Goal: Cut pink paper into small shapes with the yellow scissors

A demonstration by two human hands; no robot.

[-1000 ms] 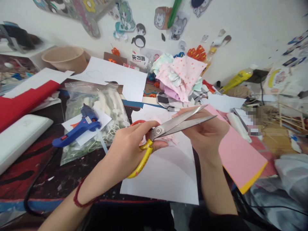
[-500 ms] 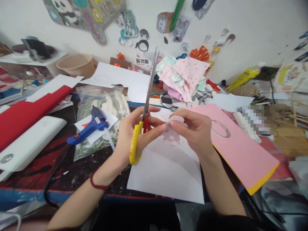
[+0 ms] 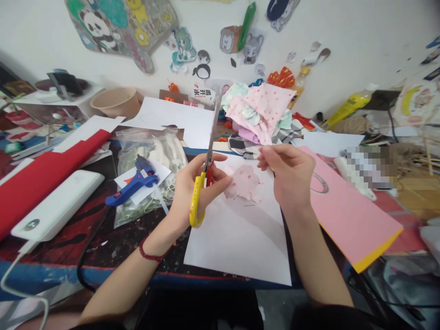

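My left hand [image 3: 202, 188] has a pair of scissors [image 3: 197, 199] with yellow and red handles hooked in it, blades pointing up. A small pale pink scrap [image 3: 225, 176] shows at its thumb and fingertips. My right hand [image 3: 290, 172] is closed in a pinch, apart from the left; whatever is between its fingertips, if anything, is too small to make out. Below and between the hands, a pink fabric piece with reddish dots [image 3: 247, 178] and little cut bits lie on a white sheet of paper [image 3: 237, 243].
Left of the sheet are a blue glue gun [image 3: 137, 181] on a plastic bag, a white power bank [image 3: 58, 206] with a cable, and red material [image 3: 51, 183]. Pink paper [image 3: 354, 215] lies at the right. Behind sit piled fabric pieces [image 3: 264, 110] and a bowl [image 3: 117, 103].
My hands have come apart. The right hand has moved up and right from the pale pink piece both were pinching, uncovering the dotted fabric. The scissors stay in my left hand.
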